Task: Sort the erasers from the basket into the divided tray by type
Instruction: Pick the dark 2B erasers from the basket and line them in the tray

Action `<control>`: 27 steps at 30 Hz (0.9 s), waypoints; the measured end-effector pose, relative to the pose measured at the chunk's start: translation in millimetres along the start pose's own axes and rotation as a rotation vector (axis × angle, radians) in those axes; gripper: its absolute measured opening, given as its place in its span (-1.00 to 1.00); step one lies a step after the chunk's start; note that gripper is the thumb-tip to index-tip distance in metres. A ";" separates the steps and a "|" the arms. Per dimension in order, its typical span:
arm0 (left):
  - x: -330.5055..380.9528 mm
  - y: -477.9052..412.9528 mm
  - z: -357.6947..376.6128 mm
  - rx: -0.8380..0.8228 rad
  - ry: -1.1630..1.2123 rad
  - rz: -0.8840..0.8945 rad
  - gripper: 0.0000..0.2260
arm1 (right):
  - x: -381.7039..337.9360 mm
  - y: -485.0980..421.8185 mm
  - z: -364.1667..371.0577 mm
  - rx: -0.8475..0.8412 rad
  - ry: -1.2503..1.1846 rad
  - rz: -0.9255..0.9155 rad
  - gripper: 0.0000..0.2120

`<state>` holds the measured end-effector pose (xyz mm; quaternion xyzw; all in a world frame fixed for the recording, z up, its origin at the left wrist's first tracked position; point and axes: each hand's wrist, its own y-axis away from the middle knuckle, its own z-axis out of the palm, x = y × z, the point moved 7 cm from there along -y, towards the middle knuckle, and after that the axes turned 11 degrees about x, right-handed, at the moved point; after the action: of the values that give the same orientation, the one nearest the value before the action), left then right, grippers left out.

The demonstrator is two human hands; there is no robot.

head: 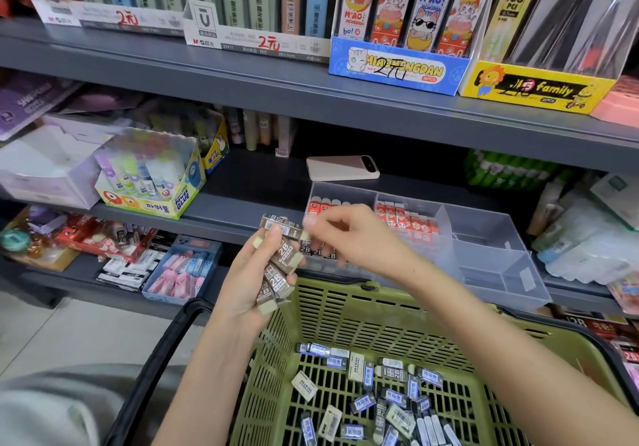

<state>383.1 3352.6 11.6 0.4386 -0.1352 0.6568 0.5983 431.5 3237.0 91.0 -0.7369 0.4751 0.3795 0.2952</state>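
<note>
Holding a fanned stack of brown 2B erasers (278,271), your left hand (250,283) is curled around them just above the near-left rim of the green basket (359,311), fingers closed on the bundle. Your right hand (349,234) is beside it, thumb and fingertips pinched on one end of the topmost brown eraser (281,226), which lies crosswise over the stack; the other fingers are loosely bent.

Basket contents: loose erasers (377,397) scattered on the floor, mostly blue-and-white sleeved, some pale grey, a few dark 2B ones.

Clear divided tray (491,238) on the shelf edge behind the basket: red-sleeved erasers (408,221) standing in the two back-left compartments; more brown 2B erasers showing in the front-left compartment, partly hidden by your hands; right-hand compartments showing only bare plastic.

Behind the tray: a pale phone (342,168) lying flat.

Left of it: a glue-stick display box (152,183)
</note>
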 end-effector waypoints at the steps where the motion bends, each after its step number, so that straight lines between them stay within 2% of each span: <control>1: 0.1 0.8 1.4 -0.017 -0.017 0.007 -0.86 | -0.6 3.6 4.4 -0.028 -0.021 0.018 -0.79; 3: -0.2 2.4 3.1 -0.039 -0.046 0.018 -0.87 | 3.3 6.9 9.3 -0.038 -0.087 0.066 -0.86; 6: -0.9 4.0 2.5 -0.050 -0.036 0.019 -0.86 | 10.5 0.7 -4.7 0.034 -0.403 0.192 -0.95; 8: -0.8 3.6 1.0 -0.042 -0.032 0.021 -0.78 | 15.1 -7.1 -26.6 0.108 -0.610 0.243 -0.96; 10: -0.7 3.2 0.9 -0.042 -0.035 0.020 -0.76 | 22.6 -13.4 -45.2 0.150 -0.656 0.271 -0.91; 12: -0.7 2.9 1.4 -0.045 -0.042 0.021 -0.76 | 33.2 -15.2 -53.2 0.142 -0.519 0.304 -0.87; 15: -0.9 2.5 1.3 -0.045 -0.051 0.025 -0.73 | 48.8 -13.1 -49.2 0.062 -0.121 0.336 -0.87; 18: -1.3 2.3 0.5 -0.042 -0.043 0.021 -0.77 | 50.4 -14.1 -39.2 -0.023 0.156 0.278 -0.86; 21: -1.3 2.5 0.5 -0.039 -0.043 0.020 -0.79 | 45.0 -16.3 -28.8 -0.115 0.239 0.269 -0.85; 23: -0.9 3.0 0.7 -0.042 -0.046 0.019 -0.80 | 46.0 -16.9 -26.7 -0.144 0.240 0.344 -0.83; 27: -0.3 3.7 1.5 -0.047 -0.048 0.016 -0.81 | 47.6 -17.4 -23.9 -0.079 0.146 0.465 -0.81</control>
<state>380.3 3350.4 13.5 0.4391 -0.1683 0.6474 0.5997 466.6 3201.8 65.2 -0.6443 0.6369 0.4010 0.1358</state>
